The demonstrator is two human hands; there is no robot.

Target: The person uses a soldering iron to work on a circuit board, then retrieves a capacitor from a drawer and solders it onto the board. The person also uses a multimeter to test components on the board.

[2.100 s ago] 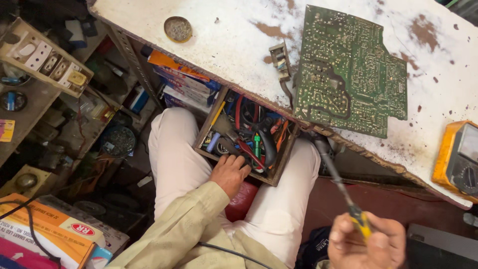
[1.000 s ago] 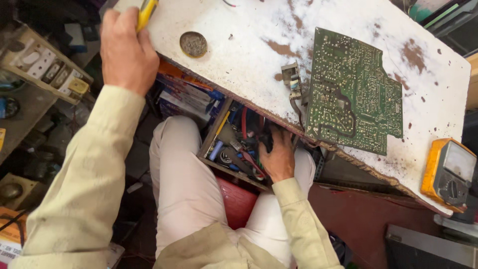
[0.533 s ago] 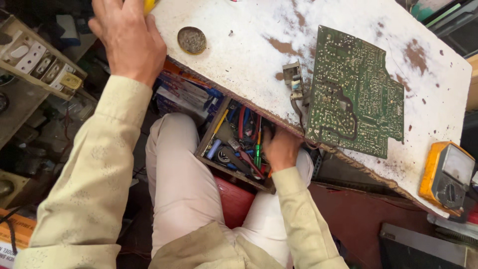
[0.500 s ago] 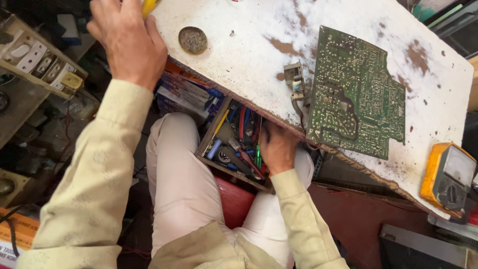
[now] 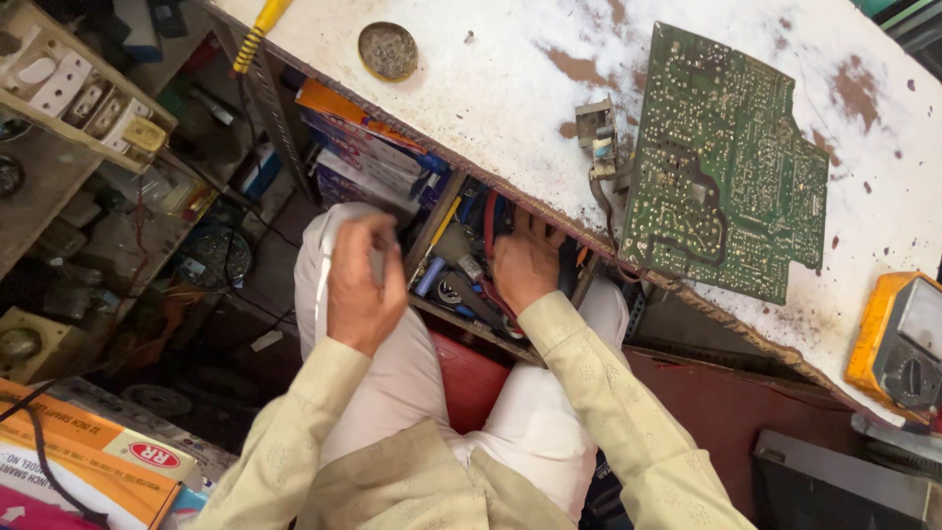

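Seated view from above. At lower left we see an orange and white carton (image 5: 93, 461) with a red oval label, and under the table edge a row of flat orange and blue boxes (image 5: 368, 132) standing on edge. The white, rust-spotted table (image 5: 510, 88) runs diagonally; its near edge overhangs an open drawer (image 5: 461, 280) of tools. On the table lie a green circuit board (image 5: 721, 167), which juts slightly past the edge, a round tin lid (image 5: 388, 49), a yellow-handled tool (image 5: 257, 31) and an orange meter (image 5: 898, 339). Open room lies between lid and board. Our right hand (image 5: 525, 260) reaches palm down into the drawer, fingers hidden among the tools; we cannot tell its grip. Our left hand (image 5: 361, 285) is raised over the lap, fingers curled around a blurred white object (image 5: 329, 260).
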